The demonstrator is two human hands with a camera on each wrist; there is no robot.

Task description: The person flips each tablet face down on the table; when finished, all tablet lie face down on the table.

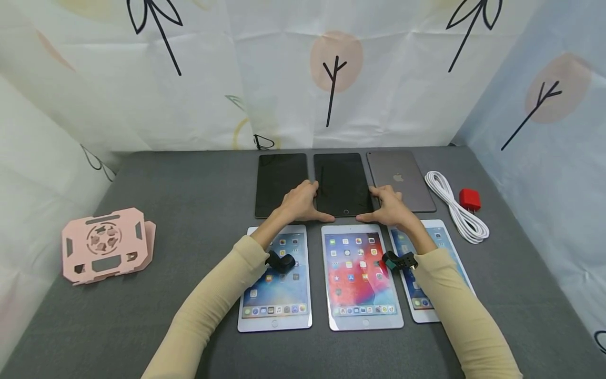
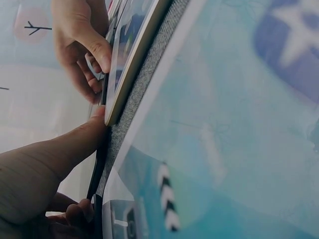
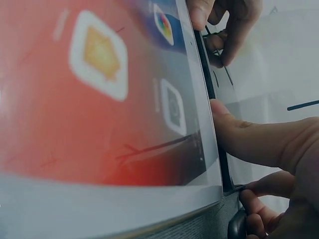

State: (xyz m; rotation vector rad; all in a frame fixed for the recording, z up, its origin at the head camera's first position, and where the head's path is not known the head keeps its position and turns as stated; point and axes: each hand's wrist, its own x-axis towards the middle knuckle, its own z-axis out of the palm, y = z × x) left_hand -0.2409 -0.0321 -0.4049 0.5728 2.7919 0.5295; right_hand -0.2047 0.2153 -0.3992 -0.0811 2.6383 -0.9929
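Observation:
A black-screened tablet (image 1: 343, 181) lies in the middle of the back row. At its lower left corner my left hand (image 1: 302, 202) holds it, thumb along the near edge and fingers at the side. My right hand (image 1: 389, 207) grips the lower right corner the same way. The left wrist view shows the left thumb (image 2: 82, 137) against the thin dark edge. In the right wrist view, the right thumb (image 3: 249, 137) presses that edge beside a lit white tablet (image 3: 149, 149). Another black tablet (image 1: 280, 179) lies to the left, a grey tablet (image 1: 402, 181), back up, to the right.
In front lie three lit white tablets, at left (image 1: 276, 295), centre (image 1: 362, 284) and right (image 1: 442, 237), partly under the forearms. A coiled white cable (image 1: 456, 208) and a red charger plug (image 1: 470, 199) sit at right. Pink plates (image 1: 106, 245) lie at left.

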